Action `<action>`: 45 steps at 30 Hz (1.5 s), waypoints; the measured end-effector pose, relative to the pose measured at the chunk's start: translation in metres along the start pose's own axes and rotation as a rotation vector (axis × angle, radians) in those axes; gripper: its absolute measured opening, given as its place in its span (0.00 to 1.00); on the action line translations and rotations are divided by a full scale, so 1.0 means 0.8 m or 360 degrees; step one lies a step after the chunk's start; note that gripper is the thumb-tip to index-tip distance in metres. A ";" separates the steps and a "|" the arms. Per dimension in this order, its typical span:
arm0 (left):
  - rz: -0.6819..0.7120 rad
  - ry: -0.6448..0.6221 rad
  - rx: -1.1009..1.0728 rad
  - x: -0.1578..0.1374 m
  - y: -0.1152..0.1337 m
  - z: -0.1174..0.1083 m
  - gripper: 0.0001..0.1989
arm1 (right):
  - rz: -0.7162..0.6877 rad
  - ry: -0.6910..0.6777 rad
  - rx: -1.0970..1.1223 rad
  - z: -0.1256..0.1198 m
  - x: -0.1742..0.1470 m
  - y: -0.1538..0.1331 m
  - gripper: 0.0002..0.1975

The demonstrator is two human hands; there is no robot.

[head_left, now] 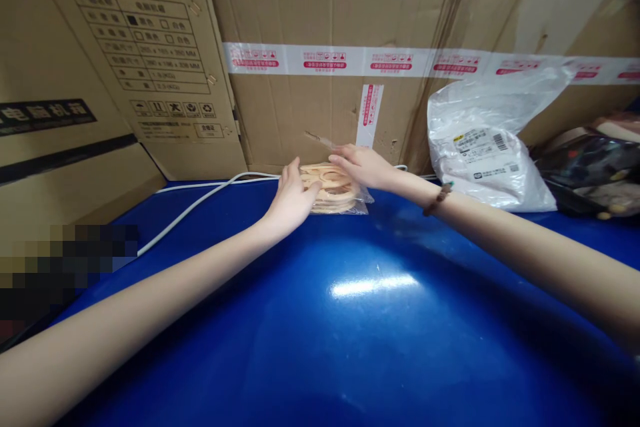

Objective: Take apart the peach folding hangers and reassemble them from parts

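Note:
A small stack of clear plastic packets (336, 199) holding beige, loop-shaped pieces lies at the back of the blue table, close to the cardboard. What the pieces are, I cannot make out. My left hand (291, 199) rests against the stack's left side, fingers stretched and thumb apart over the top packet. Over the far right corner lies my right hand (364, 165), its fingers extended and touching the packaging. A loose plastic flap (320, 139) sticks up beside those fingertips. The right palm and part of the stack beneath it are hidden.
Large cardboard boxes (300, 0) wall off the back and left. A white cable (200, 203) runs along the back left of the blue table (320, 340). At right stand a white plastic mailer bag (490, 167) and a dark bag (590, 167) of unclear contents.

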State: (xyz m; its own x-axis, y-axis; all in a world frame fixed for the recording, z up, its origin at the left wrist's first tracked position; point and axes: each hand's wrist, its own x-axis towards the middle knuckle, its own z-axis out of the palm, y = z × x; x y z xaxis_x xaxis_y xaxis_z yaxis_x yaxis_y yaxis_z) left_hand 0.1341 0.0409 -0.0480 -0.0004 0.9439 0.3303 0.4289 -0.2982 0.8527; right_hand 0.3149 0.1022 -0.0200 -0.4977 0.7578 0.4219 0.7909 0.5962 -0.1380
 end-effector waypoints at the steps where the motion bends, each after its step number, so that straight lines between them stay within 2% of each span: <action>1: 0.0099 -0.0026 0.0078 -0.008 0.005 -0.001 0.36 | -0.0039 0.0032 -0.0031 -0.012 -0.008 -0.007 0.25; 5: 0.0599 -0.0201 0.0659 -0.056 0.021 -0.006 0.35 | -0.0299 0.0225 -0.0254 -0.051 -0.061 -0.048 0.25; 8: 0.0831 -0.0336 0.0899 -0.095 0.028 -0.013 0.32 | -0.0336 0.0204 -0.0247 -0.058 -0.113 -0.077 0.25; 11: 0.0822 -0.0580 0.1062 -0.125 0.030 -0.021 0.31 | -0.0295 0.0044 -0.0153 -0.047 -0.158 -0.092 0.26; 15: 0.0662 -0.0849 0.1183 -0.136 0.023 -0.026 0.31 | -0.0291 -0.0230 -0.0044 -0.025 -0.191 -0.089 0.31; 21: 0.0554 -0.1017 0.1231 -0.129 0.010 -0.029 0.33 | -0.0176 -0.0551 0.0090 -0.017 -0.198 -0.078 0.36; 45: 0.0608 -0.1029 0.1387 -0.128 0.013 -0.029 0.33 | -0.0216 -0.0551 -0.0046 -0.016 -0.196 -0.078 0.36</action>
State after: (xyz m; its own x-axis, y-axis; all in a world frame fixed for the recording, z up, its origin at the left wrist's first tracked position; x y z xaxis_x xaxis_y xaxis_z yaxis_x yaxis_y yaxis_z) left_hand 0.1181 -0.0625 -0.0634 0.6196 0.7846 0.0228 0.7804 -0.6189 0.0889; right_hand 0.3483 -0.0573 -0.0664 -0.6859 0.7199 0.1059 0.7165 0.6936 -0.0742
